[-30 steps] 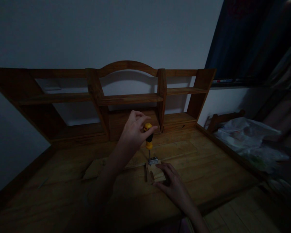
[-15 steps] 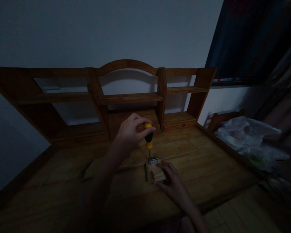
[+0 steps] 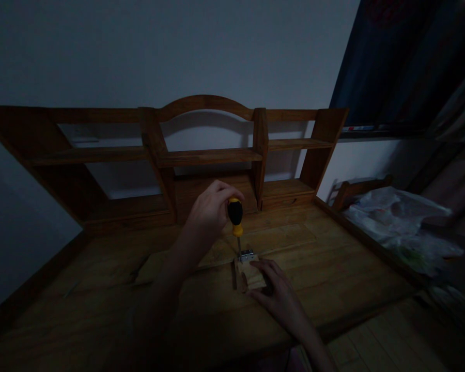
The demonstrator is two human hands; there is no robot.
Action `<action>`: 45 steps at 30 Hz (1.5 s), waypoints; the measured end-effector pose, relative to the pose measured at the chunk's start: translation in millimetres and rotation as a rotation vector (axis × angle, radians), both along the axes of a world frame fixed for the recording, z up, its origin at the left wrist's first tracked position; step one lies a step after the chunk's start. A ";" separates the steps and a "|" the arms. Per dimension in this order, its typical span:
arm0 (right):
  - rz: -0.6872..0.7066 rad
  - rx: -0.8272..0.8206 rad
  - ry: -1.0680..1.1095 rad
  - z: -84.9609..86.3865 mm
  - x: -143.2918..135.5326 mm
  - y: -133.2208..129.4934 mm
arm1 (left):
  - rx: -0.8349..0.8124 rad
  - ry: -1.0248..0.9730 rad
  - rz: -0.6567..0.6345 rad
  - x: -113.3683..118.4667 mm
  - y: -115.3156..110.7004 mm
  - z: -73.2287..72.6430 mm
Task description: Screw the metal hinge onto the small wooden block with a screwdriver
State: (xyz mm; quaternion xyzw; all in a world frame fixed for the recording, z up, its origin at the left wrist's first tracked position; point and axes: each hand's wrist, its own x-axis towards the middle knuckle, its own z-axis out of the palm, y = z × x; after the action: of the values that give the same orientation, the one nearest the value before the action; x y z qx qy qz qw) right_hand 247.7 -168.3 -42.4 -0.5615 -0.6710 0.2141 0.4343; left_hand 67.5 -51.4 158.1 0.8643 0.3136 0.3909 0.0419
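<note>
A screwdriver (image 3: 235, 213) with a black and yellow handle stands nearly upright, its handle top gripped by the fingers of my left hand (image 3: 211, 207). Its tip meets a small metal hinge (image 3: 247, 255) at the far end of a light wooden block (image 3: 253, 276). My right hand (image 3: 277, 292) is closed on the block's right side, with fingers on top and the thumb at the near edge. The block rests on the wooden desk (image 3: 333, 253). The dim light hides any screw under the tip.
A wooden shelf unit (image 3: 211, 156) stands along the desk's back. Thin wooden boards (image 3: 282, 237) lie behind the block. A small thin object (image 3: 71, 289) is at the left. Past the desk's right edge are plastic bags (image 3: 395, 212).
My left thumb and fingers have shifted round the top of the screwdriver handle, showing more of its black part. My right hand and the block have stayed in place.
</note>
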 end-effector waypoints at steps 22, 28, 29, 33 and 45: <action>-0.004 0.000 -0.009 -1.5 -0.1 -0.5 | 0.063 0.260 0.066 2.7 -11.7 -0.5; -0.008 0.015 -0.005 -2.0 -0.2 0.4 | 0.025 0.190 -0.093 3.5 -7.2 -4.2; -0.009 0.014 -0.007 -2.0 -0.3 0.5 | 0.019 0.180 -0.082 3.4 -7.0 -5.4; -0.014 0.003 -0.011 -1.7 -0.6 0.3 | 0.005 0.216 0.136 3.4 -6.0 -8.0; -0.007 -0.008 0.019 -6.5 -0.1 2.1 | 0.068 0.222 0.139 2.3 -0.9 -8.5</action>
State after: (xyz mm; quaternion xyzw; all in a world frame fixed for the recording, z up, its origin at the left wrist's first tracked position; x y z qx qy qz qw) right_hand 247.6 -166.2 -48.9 -0.5635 -0.6641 0.2205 0.4391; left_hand 69.8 -52.3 149.6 0.8794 0.3619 0.3053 -0.0492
